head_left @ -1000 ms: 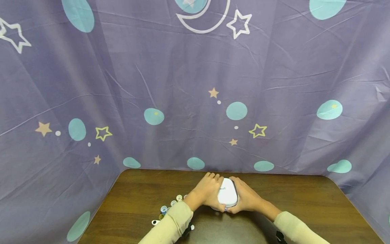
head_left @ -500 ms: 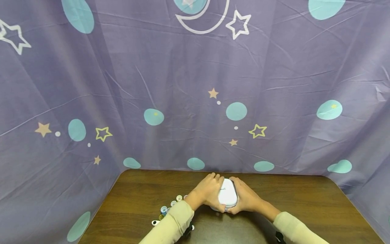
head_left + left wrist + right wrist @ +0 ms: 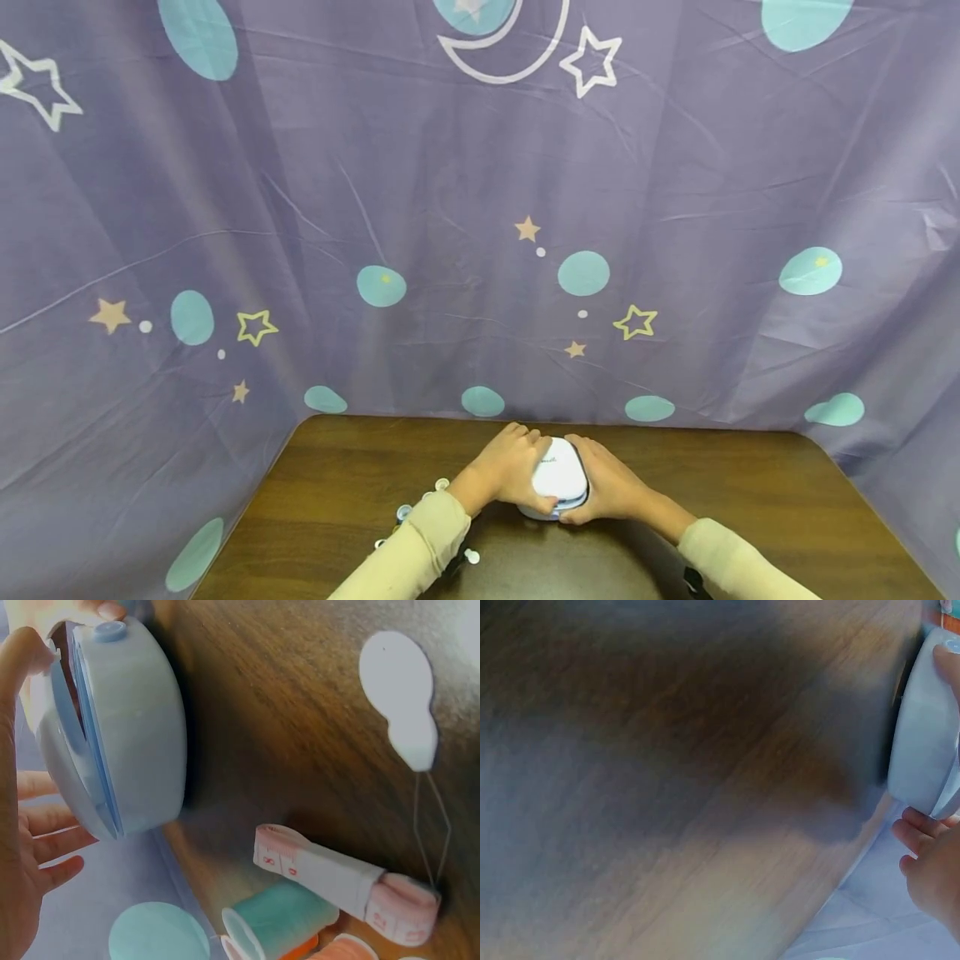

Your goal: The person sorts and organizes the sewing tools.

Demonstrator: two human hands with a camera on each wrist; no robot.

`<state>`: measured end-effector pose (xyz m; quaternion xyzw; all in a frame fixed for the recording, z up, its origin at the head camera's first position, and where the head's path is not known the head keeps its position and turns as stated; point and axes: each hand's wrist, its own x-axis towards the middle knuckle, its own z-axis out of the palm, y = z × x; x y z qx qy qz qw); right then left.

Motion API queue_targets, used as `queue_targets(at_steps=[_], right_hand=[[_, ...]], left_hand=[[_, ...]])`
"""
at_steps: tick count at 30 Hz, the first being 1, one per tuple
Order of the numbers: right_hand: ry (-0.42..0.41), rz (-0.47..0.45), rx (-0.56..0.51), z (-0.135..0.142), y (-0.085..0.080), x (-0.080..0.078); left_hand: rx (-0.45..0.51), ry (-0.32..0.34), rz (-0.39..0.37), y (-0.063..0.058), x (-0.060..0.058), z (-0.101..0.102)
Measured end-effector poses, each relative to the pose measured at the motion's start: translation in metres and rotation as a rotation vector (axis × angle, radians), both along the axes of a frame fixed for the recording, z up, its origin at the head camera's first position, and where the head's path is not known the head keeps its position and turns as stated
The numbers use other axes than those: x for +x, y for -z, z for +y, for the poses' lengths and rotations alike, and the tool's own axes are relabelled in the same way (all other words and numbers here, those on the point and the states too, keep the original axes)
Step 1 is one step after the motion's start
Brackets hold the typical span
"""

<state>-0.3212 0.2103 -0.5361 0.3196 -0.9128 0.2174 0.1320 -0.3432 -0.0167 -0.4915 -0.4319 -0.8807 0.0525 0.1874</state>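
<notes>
A white rounded case [image 3: 558,477] sits near the far edge of the table, between both hands. Its lid [image 3: 54,750] is parted from the base [image 3: 139,724] along the front, and a gap shows in the left wrist view. My left hand [image 3: 510,468] grips the lid from the left, thumb at its front edge. From the right, my right hand [image 3: 609,485] holds the case, its thumb by the blue latch button [image 3: 110,631]. The inside of the case is hidden from view.
Left of the case on the wooden table [image 3: 337,467] lie a needle threader [image 3: 401,694], a rolled tape measure [image 3: 322,866] and several thread spools, one of them green [image 3: 285,919]. A purple patterned curtain [image 3: 450,208] hangs behind the table.
The front of the lid has come up from the base, so a gap now shows. My left forearm has shifted slightly left; the right hand stays at the case.
</notes>
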Motion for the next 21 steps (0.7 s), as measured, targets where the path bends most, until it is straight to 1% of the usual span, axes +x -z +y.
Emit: queue_targets(at_steps=[6, 9, 14, 16, 19, 21], right_hand=[[0.002, 0.057, 0.047, 0.002, 0.001, 0.000], [0.009, 0.055, 0.046, 0.003, 0.001, 0.000], [0.018, -0.021, 0.011, 0.004, -0.004, 0.001], [0.014, -0.056, -0.015, 0.004, -0.006, 0.001], [0.011, -0.094, -0.041, 0.004, -0.010, 0.002], [0.015, -0.117, -0.047, 0.004, -0.011, 0.002]], left_hand=[[-0.001, 0.002, 0.023, -0.002, 0.002, -0.003], [0.004, 0.007, 0.021, -0.003, 0.002, -0.003], [0.021, 0.019, 0.012, -0.007, 0.002, -0.004], [0.044, 0.030, -0.002, -0.010, 0.002, -0.004], [0.083, 0.043, -0.036, -0.014, -0.001, -0.006], [0.111, 0.043, -0.077, -0.017, -0.002, -0.007]])
